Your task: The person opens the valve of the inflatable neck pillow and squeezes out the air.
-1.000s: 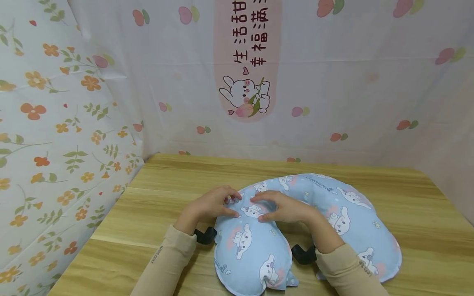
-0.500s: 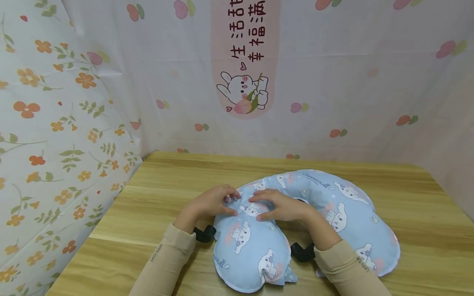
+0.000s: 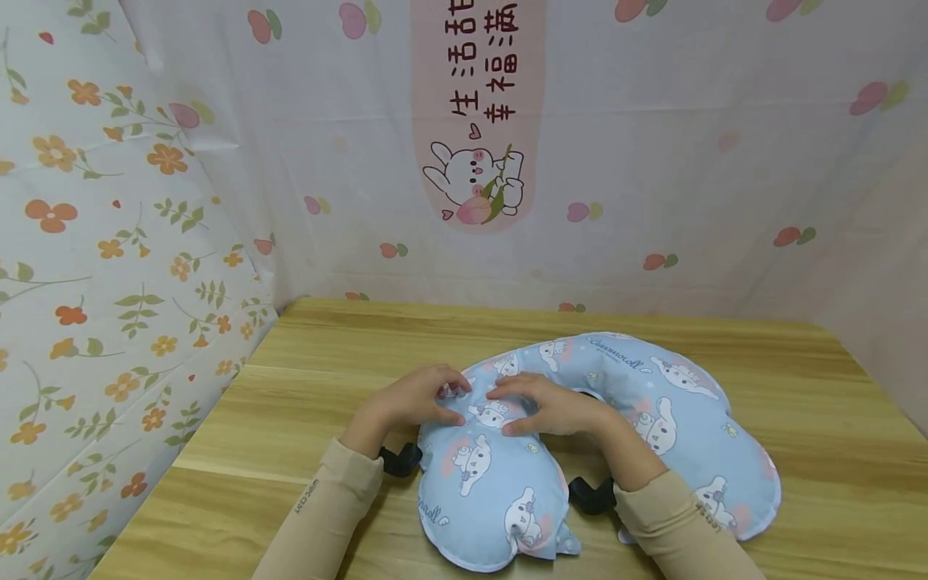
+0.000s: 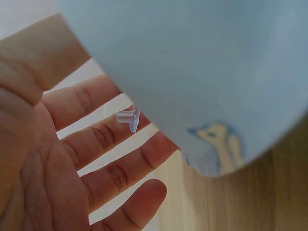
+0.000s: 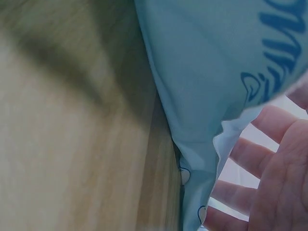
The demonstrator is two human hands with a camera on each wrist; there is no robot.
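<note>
Head view looks down on the pillow (image 3: 612, 374), wrist views closer.

One cushion (image 3: 609, 379), one plug (image 4: 128, 118), two sleeves (image 3: 319, 515).

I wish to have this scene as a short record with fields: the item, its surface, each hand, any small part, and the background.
item: blue curved pillow, white cartoon characters printed on it
surface: wooden table
left hand: at the pillow, fingers apart
right hand: at the same lobe, opposite the left hand; pressing force cannot be told
small part: clear plastic plug beside the left hand's fingers
background: pale printed cloth with a rabbit picture
</note>
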